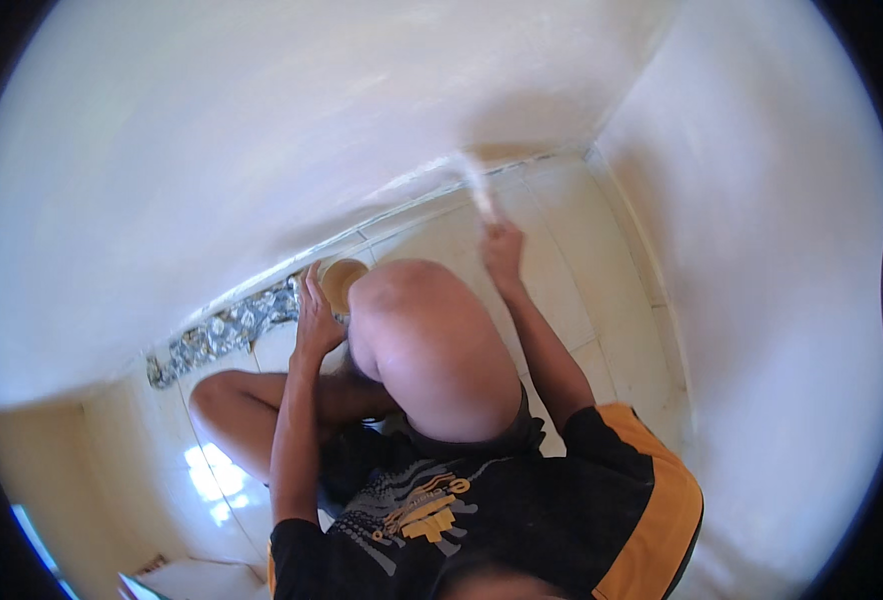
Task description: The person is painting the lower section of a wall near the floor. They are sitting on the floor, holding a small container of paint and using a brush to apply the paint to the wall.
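Observation:
My right hand (503, 251) is closed around the handle of a pale, motion-blurred tool (477, 184), perhaps a brush. The far end of the tool meets the foot of the white wall (321, 135), just above the tiled skirting. On the other side of my raised knee, my left hand (318, 322) has its fingers extended beside a round tan container (342, 285). Whether those fingers grip the container is unclear. My knee hides part of it.
A patterned grey cloth (224, 330) lies on the tiled floor (561, 300) along the wall. A second wall (771, 262) rises on the right and meets the first in a corner. White sheet-like items (194, 579) lie at the lower left.

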`<act>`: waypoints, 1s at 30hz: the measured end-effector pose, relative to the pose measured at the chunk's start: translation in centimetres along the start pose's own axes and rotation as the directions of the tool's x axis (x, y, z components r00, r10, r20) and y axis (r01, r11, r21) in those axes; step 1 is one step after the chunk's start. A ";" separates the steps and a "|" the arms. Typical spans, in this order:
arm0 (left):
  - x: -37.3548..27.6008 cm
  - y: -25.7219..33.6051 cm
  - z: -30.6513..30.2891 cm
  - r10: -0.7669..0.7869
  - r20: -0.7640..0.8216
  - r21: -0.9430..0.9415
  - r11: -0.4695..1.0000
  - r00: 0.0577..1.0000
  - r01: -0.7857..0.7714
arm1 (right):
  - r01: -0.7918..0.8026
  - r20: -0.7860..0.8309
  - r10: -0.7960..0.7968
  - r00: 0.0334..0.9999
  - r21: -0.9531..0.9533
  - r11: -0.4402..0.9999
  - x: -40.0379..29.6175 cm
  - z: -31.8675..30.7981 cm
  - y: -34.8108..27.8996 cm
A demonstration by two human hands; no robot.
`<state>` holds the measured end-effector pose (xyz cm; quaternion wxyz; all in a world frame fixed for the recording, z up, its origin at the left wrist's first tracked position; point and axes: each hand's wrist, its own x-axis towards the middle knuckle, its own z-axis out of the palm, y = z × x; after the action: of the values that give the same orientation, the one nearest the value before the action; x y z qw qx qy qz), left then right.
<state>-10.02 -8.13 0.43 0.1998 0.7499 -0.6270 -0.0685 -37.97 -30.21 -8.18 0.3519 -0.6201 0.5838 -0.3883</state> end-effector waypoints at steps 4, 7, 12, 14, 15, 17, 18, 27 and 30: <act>-1.2 0.8 -4.0 -0.111 -0.014 -0.024 0.994 0.994 0.111 | 0.317 -0.467 -0.286 0.836 -0.013 0.948 0.5 -5.6 -0.1; -1.5 2.3 -8.5 -0.166 0.020 0.006 0.986 0.986 0.166 | 0.219 -0.249 -0.210 0.945 0.009 0.976 -3.1 -7.6 2.3; -1.2 6.7 -19.7 -0.215 0.085 0.000 0.977 0.973 0.215 | 0.161 0.213 -0.060 0.975 -0.499 0.851 -10.8 -13.0 8.6; -2.7 8.6 -24.3 -0.249 0.073 -0.047 0.966 0.966 0.253 | 0.285 0.216 -0.191 0.958 -0.626 0.726 -12.6 -14.6 13.0; -3.8 9.3 -26.1 -0.279 0.048 -0.074 0.956 0.959 0.283 | 0.284 0.179 -0.223 0.958 -0.687 0.669 -13.2 -15.7 14.0; -6.2 10.4 -28.9 -0.339 -0.005 -0.125 0.933 0.941 0.336 | 0.238 0.159 -0.178 0.971 -0.703 0.671 -13.4 -17.4 16.8; -7.4 10.6 -29.9 -0.362 -0.030 -0.148 0.923 0.932 0.354 | 0.221 0.204 -0.108 0.973 -0.686 0.694 -13.7 -17.9 17.6; -11.4 18.2 -34.6 -0.265 -0.227 -0.260 0.944 0.937 0.203 | 0.433 0.335 -0.281 0.899 -0.589 0.683 -14.7 -18.1 22.1; -12.3 21.0 -36.1 -0.216 -0.257 -0.222 0.962 0.942 0.160 | 0.403 0.317 -0.254 0.914 -0.627 0.666 -14.6 -17.7 23.4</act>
<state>-18.95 8.63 39.58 0.3521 0.7850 -0.5078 -0.0428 -64.55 -17.02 -22.02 0.0813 -0.8366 0.5236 -0.1393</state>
